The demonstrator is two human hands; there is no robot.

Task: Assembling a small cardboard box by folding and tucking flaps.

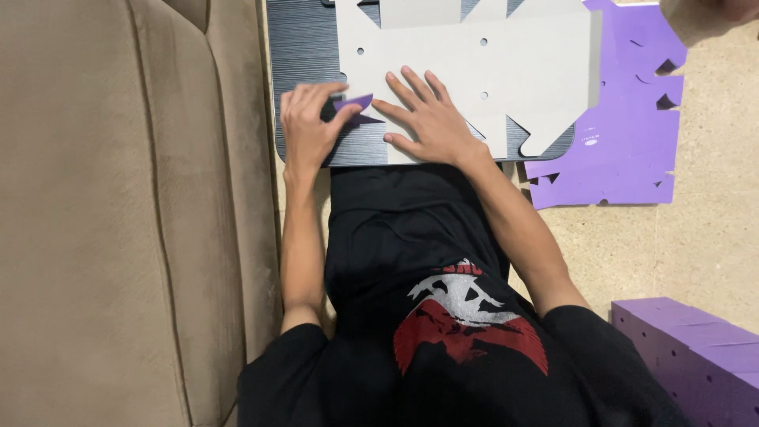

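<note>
- Black shirt [443, 316] nearest, below both forearms.
- Left hand [310, 126] pinches the purple flap [354, 103] at the dark board's [304, 55] near-left corner, apparently creasing it.
- Right hand [427, 119], released and flat, pins the grey die-cut sheet [490, 71] steady.
- 1 purple sheet [632, 119] lies beyond the board's right edge.

Even indoor light, soft shadows, sharp focus, no glare, slight edge stretch

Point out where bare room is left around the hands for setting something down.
Bare tan floor lies right of the purple sheet, above the purple box. The beige sofa is free too. The dark board is crowded: grey card, left hand pinching a purple flap, right hand flat.
</note>
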